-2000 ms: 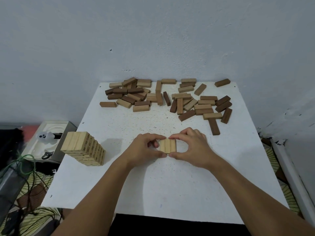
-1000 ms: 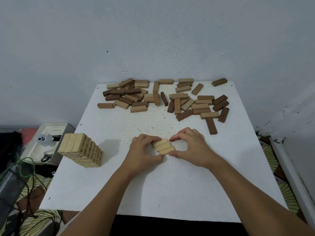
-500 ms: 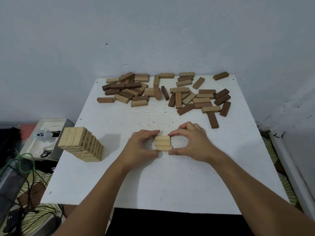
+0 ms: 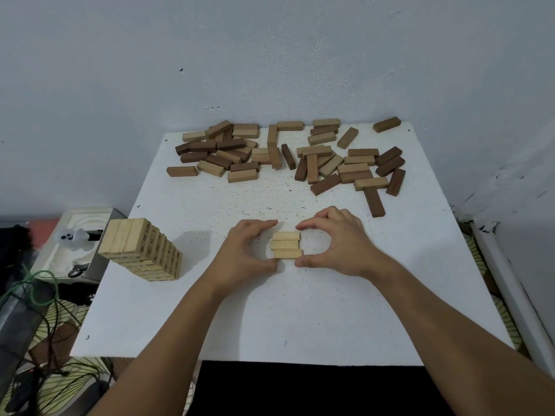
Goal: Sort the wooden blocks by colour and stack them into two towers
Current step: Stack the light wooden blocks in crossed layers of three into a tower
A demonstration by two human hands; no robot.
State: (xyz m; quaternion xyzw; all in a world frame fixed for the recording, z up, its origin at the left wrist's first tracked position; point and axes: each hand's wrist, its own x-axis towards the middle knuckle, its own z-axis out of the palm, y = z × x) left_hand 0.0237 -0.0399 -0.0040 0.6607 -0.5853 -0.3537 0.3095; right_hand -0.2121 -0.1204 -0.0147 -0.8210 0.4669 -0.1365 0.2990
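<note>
A white table stands in the corner of a pale grey wall, seen from above by the person working at it.

Along the far edge of the table lies a loose pile of blocks, light and dark wood mixed, some overlapping and some lying singly.

Near the table's left edge stands a tower of light blocks only, several layers high, three blocks across the top.

Two bare forearms reach in from the bottom of the view. The left hand and right hand rest on the table at its middle, facing each other, each curved like a bracket with forefinger and thumb spread wide. Between them lie three light blocks, flat and side by side, long sides touching, their ends a little uneven. Fingertips sit just beside the ends of the row; whether they actually touch the wood cannot be told. Neither hand grips anything.

Left of the table, lower down, is a white tray with a small pale figure on it, and green and black cables trail over the floor.
</note>
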